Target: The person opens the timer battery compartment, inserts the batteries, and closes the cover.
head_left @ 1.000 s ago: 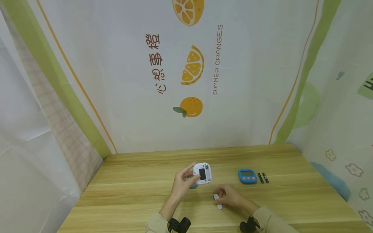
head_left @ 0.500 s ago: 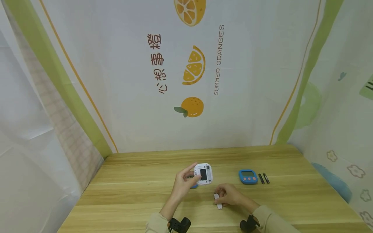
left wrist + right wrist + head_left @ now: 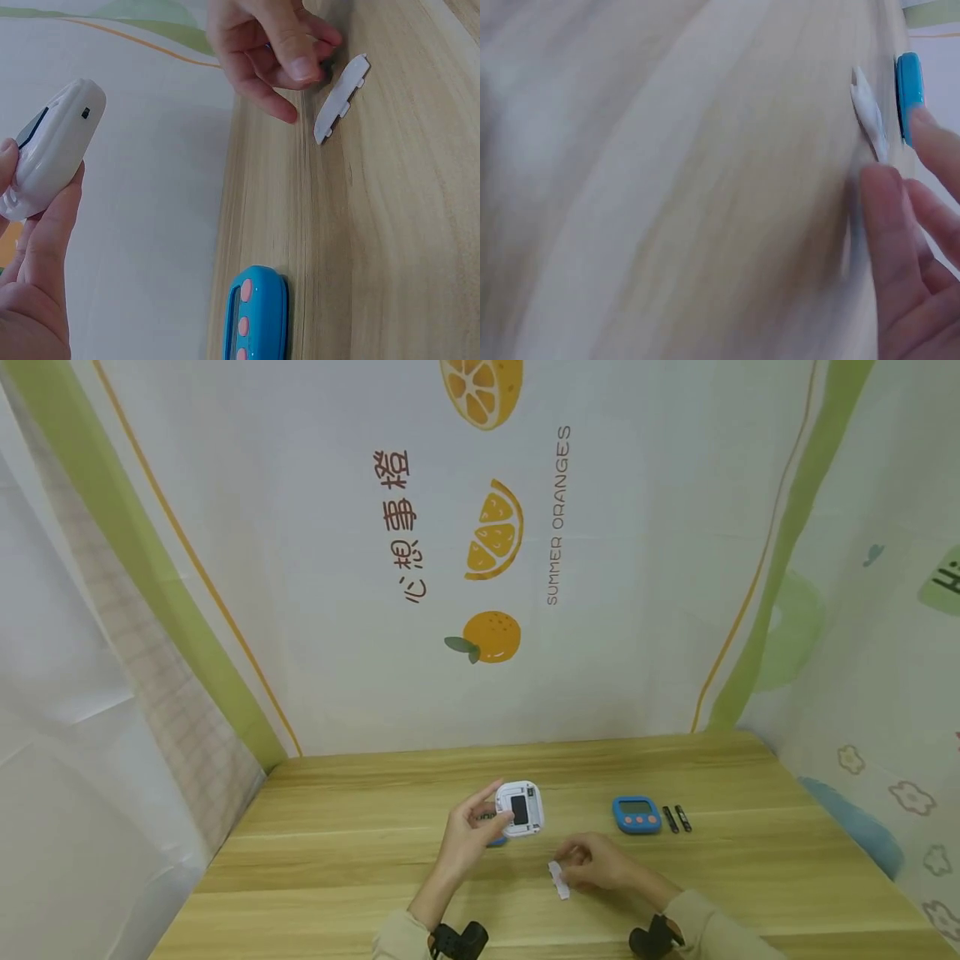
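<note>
My left hand (image 3: 467,837) pinches a white device (image 3: 533,820), likely a digital timer, between thumb and fingers, raised above the table. Its back faces me, with the battery compartment uncovered and a dark panel beside it. The thin white battery cover (image 3: 558,881) lies on the wooden table, its small tabs showing in the left wrist view. Next to it is my right hand (image 3: 598,863), fingers loosely bent and apart, holding nothing; in the left wrist view a gap shows between the fingertips and the cover (image 3: 342,99).
A blue timer (image 3: 637,817) with pink buttons lies to the right, beside two small batteries (image 3: 677,819). Another blue timer (image 3: 497,841) is partly hidden behind my left hand. A printed white curtain (image 3: 600,677) hangs along the table's back edge.
My right hand has let go of the battery cover and moved slightly right, leaving it on the table. The left hand still holds the white timer in nearly the same place.
</note>
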Available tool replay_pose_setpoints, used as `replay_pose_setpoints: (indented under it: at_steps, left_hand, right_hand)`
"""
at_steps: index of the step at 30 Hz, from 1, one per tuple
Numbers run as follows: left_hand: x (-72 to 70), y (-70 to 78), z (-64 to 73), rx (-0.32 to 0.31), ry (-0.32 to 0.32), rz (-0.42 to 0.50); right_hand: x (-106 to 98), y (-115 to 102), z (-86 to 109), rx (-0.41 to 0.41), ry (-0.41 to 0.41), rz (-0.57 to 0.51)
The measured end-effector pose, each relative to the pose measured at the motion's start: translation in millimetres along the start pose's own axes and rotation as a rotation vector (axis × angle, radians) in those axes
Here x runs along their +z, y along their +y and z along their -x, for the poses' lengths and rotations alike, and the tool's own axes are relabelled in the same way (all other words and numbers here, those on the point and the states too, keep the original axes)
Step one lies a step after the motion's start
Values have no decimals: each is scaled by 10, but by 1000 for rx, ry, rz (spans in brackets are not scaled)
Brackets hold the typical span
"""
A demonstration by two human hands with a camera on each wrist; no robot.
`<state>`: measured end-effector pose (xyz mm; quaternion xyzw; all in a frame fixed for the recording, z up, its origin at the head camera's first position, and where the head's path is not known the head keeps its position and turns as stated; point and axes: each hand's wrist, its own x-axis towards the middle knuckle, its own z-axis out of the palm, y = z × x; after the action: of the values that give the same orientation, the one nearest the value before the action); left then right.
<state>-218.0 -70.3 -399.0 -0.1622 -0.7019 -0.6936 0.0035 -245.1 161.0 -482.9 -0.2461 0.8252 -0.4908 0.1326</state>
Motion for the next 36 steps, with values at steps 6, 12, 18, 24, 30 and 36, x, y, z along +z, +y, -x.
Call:
replay_pose_setpoints:
  at_steps: [6,12,18,24,30,36]
  left_hand:
    - [6,-1,-1,4,-5,3]
    - [17,-10,2,2,-12,-3]
    - [22,-23,-3,6,-19,-10]
    - [14,-137,-40,12,-21,-1]
    - [-13,-293,-79,30,-13,-2]
    - [26,-123,-24,27,-19,6]
  right_hand:
    - [-204,-67,64,-60,82,16]
    - [-571,-224,181,-95,148,50]
    - [-959,-214,328,-67,269,134]
    - [-1246,-1,484,39,401,202]
    - [-1382,294,625,129,431,178]
    - [-1390,508,761,203,440,196]
